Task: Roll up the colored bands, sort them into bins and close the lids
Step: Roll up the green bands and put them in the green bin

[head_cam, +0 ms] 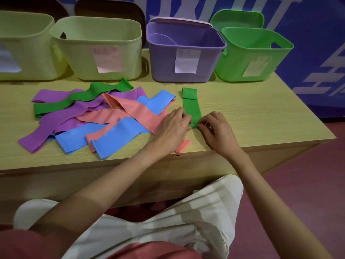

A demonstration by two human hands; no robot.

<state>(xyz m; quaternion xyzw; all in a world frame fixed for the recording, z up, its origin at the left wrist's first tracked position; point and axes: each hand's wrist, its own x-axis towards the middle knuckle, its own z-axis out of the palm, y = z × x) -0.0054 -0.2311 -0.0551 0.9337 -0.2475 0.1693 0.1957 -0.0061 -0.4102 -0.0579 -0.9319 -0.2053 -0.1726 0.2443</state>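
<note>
On the table (pixel 252 109), both hands — left hand (pixel 172 128); right hand (pixel 216 130) — pinch the green band (pixel 192 109).

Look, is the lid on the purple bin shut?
No, the purple bin stands open, and its lid leans behind it.

Paper labels (pixel 107 59) on the bins (pixel 97 47) — blurred, nothing legible — no readable text.
</note>
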